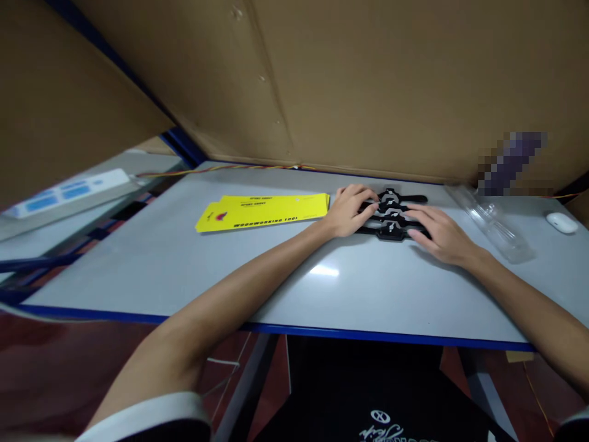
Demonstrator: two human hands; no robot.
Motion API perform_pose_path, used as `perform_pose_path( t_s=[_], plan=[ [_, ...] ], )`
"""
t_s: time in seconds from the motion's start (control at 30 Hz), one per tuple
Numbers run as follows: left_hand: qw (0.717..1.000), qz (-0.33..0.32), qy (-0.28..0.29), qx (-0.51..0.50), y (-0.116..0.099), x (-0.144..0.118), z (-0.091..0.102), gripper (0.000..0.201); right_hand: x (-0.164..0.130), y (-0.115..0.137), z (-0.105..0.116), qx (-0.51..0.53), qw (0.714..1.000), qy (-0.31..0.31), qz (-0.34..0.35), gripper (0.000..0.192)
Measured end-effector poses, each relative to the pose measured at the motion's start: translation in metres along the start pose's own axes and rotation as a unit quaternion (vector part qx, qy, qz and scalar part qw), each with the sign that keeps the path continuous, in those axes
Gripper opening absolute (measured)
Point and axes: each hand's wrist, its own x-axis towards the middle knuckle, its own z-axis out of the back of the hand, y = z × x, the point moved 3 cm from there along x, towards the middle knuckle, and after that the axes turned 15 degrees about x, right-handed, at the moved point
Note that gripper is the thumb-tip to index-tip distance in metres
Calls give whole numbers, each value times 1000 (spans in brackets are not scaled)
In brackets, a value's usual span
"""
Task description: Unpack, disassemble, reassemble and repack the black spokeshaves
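Several black spokeshaves point(391, 231) lie side by side in a row on the grey-white table. My left hand point(351, 210) is closed over their left handles, its fingers curled across the row. On the other side, my right hand point(440, 234) grips the right handles, thumb toward me and fingers reaching over the farther ones. The handle ends are partly hidden under both hands. Just left of my left hand, yellow cards point(267, 212) printed "WOODWORKING TOOL" lie overlapped in a stack.
Clear plastic packaging point(499, 230) lies right of my right hand, with a white mouse point(562, 223) farther right. A blurred purple item point(513, 164) is behind. A power strip point(69, 193) rests on the left side table. Cardboard panels point(368, 86) wall the back; a twisted wire point(239, 167) runs along it.
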Motion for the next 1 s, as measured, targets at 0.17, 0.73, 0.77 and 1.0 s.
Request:
perform_pose_path(
  t_s=[0.17, 0.73, 0.77, 1.0],
  plan=[
    [996, -8, 79, 30, 4, 1, -11, 68, -6, -8, 4, 4, 999, -15, 34, 43],
    [983, -34, 172, 57, 10, 3, -12, 68, -3, 2, -7, -7, 1000, 29, 8, 42],
    [983, -34, 171, 54, 10, 3, -12, 68, -3, 1, -7, 1, 1000, 31, 3, 44],
    [989, 2, 146, 37, 7, 1, -11, 74, -6, -11, -10, 17, 998, 39, -36, 58]
  ],
)
